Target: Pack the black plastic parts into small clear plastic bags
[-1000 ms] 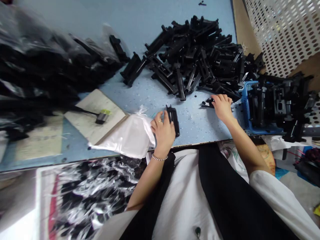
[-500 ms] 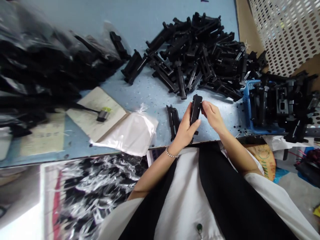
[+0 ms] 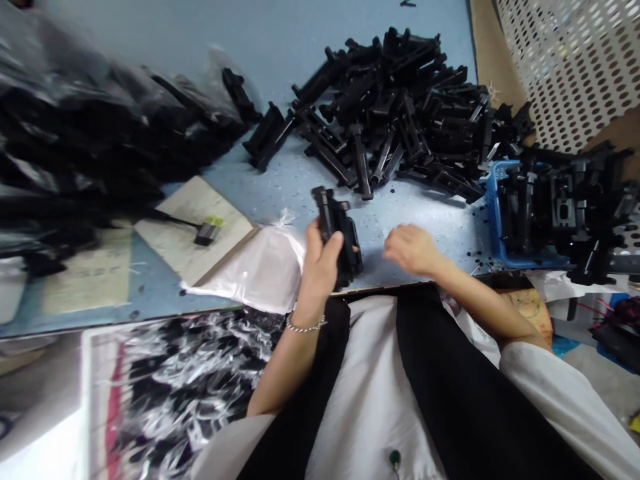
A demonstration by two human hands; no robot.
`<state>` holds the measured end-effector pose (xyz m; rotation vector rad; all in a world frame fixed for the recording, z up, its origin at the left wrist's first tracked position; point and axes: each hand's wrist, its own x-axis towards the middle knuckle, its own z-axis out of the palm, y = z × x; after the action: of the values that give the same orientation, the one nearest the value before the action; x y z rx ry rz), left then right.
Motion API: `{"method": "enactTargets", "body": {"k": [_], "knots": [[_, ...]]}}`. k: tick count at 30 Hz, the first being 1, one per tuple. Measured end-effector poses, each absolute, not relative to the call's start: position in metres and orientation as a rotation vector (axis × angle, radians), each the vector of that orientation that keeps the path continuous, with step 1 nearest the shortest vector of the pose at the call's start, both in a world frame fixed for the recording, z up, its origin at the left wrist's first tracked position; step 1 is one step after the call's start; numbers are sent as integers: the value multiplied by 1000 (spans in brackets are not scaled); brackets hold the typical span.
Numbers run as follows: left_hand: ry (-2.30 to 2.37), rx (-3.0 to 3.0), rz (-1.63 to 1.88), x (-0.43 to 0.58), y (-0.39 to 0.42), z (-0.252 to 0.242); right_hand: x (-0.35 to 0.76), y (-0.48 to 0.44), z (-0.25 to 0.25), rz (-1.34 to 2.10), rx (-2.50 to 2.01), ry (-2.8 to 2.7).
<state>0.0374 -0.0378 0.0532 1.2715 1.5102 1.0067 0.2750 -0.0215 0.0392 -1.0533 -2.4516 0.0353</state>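
My left hand (image 3: pixel 320 257) grips a long black bracket-like part (image 3: pixel 326 212), with the thumb across its near side. Right beside it lies a second black part (image 3: pixel 356 250); whether the two touch I cannot tell. My right hand (image 3: pixel 413 250) is over the blue table to the right, apart from both parts, its fingers curled together; anything inside them is hidden. Beyond my hands spreads a heap of similar black parts (image 3: pixel 390 107).
A blue basket (image 3: pixel 495 213) full of black parts stands right, near a perforated white crate (image 3: pixel 565 73). Clear plastic bags (image 3: pixel 265 267) and a pale board (image 3: pixel 195 227) lie left. Bagged black parts fill the far left and a box (image 3: pixel 90 400) below the table edge.
My left hand has moved left with the black part, to beside the one lying on the table. My right hand has come off that part, and its fingers have curled in.
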Motion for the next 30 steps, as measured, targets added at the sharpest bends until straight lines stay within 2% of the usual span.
{"method": "enactTargets", "body": {"k": [3,7,12,16,18,20,26,28,30], "knots": [[1830,1389,810,16,-31,32,320,22,46,-158,-1707,-2027],[1870,1699,703,17,-32,9,367,54,45,-86,-1963,-1851],[1725,1904,873,46,-43,26,357,25,67,91,-1796,-1767],[1116,1632,990,86,-34,48,315,2,76,640,-1468,-1499],[822,1369,913,102,-26,52,298,-2,73,935,-1386,-1413],[646,1149,784,111,-22,56,289,-4,70,1052,-1362,-1381],[711,1001,821,106,-33,67,295,-8,71,455,-1459,-1606],[740,1009,822,104,-37,67,293,-5,69,377,-1460,-1739],[770,1007,821,102,-38,64,288,-2,67,444,-1491,-1743]]}}
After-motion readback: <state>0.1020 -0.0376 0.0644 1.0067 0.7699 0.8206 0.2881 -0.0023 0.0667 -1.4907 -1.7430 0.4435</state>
